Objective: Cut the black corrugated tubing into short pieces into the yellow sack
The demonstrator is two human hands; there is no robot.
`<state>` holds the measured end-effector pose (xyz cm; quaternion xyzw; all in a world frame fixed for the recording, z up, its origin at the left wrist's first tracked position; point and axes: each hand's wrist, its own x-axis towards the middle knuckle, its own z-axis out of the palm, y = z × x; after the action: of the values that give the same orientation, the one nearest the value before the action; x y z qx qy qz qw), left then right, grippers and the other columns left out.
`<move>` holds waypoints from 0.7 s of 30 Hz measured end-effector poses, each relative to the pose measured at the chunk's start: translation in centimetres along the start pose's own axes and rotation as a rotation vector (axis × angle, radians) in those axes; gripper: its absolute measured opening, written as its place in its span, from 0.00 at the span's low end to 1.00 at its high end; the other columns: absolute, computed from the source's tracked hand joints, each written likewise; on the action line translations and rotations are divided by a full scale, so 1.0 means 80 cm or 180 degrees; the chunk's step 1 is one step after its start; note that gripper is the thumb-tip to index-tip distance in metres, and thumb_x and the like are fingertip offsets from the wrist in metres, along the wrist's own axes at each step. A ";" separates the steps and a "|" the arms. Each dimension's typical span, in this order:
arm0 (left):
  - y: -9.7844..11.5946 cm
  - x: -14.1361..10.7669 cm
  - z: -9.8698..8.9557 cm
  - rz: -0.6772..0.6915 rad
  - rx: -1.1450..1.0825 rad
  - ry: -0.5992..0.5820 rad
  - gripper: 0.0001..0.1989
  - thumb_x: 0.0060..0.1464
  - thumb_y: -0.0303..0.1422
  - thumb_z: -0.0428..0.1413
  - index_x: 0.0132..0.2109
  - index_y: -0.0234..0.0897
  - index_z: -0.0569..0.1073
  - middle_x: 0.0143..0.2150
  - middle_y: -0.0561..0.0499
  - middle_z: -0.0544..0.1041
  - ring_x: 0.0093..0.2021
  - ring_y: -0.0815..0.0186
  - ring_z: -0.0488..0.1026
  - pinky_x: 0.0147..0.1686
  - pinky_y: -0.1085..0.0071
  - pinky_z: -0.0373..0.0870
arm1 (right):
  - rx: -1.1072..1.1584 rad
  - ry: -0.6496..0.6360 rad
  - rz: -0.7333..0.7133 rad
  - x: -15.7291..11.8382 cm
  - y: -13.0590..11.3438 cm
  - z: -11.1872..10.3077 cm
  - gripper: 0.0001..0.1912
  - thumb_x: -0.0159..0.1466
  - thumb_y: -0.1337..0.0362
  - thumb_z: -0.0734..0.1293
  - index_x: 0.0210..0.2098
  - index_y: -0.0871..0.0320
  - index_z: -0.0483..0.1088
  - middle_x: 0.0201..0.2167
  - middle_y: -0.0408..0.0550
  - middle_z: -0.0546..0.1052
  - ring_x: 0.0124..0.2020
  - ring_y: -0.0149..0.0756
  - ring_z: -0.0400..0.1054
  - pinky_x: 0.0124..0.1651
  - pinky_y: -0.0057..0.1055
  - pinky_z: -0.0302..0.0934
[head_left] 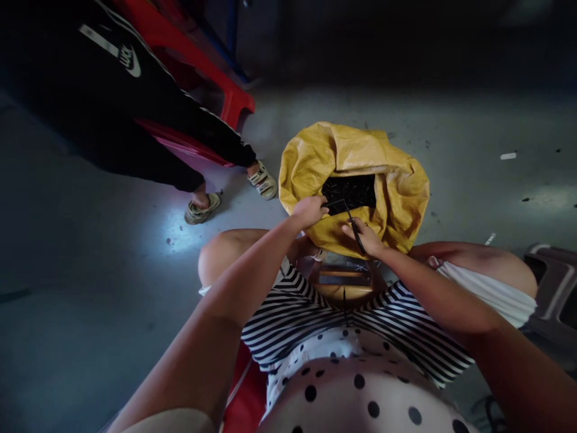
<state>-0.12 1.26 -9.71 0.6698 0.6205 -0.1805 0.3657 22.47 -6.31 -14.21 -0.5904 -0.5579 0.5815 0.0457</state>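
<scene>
A yellow sack [360, 150] with its rim folded down stands between my knees, and small black pieces [349, 189] lie inside it. At the left side of its opening, my left hand [310, 210] is closed on a thin black piece [333, 204] that reaches over the opening. My right hand [366, 237], by the near rim, is wrapped round a slim dark tool [356, 233]. The tool's tip points up toward the far end of the black piece; whether they touch is too small to tell.
A person in black trousers [171, 120] stands at the upper left beside a red plastic stool [198, 54]. A grey stool [552, 270] is at the right edge. Small scraps, one of them white [508, 156], lie on the grey floor [473, 198].
</scene>
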 end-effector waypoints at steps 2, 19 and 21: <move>0.001 0.001 0.001 0.0053 0.0009 0.0001 0.20 0.67 0.38 0.56 0.62 0.41 0.78 0.58 0.43 0.82 0.58 0.53 0.79 0.54 0.65 0.75 | -0.0052 -0.0193 0.0090 -0.001 -0.002 -0.001 0.36 0.69 0.36 0.63 0.63 0.56 0.69 0.55 0.57 0.80 0.57 0.51 0.74 0.61 0.45 0.65; 0.003 0.000 0.010 0.0290 -0.0121 -0.0160 0.19 0.65 0.36 0.57 0.61 0.41 0.78 0.60 0.45 0.81 0.61 0.56 0.77 0.59 0.67 0.72 | -0.0007 0.0106 -0.0208 0.006 -0.002 0.002 0.37 0.68 0.31 0.58 0.44 0.59 0.77 0.34 0.51 0.80 0.38 0.45 0.75 0.45 0.37 0.66; 0.001 0.000 0.009 0.0187 -0.0004 -0.0237 0.18 0.65 0.38 0.57 0.59 0.41 0.79 0.57 0.43 0.83 0.58 0.54 0.79 0.56 0.67 0.74 | 0.0011 0.0216 -0.0181 0.007 0.000 0.001 0.37 0.67 0.30 0.59 0.42 0.59 0.77 0.31 0.50 0.79 0.35 0.44 0.74 0.42 0.36 0.65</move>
<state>0.09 0.77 -10.16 0.6802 0.5868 -0.1941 0.3941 22.25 -6.02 -14.60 -0.5936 -0.5716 0.5605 0.0822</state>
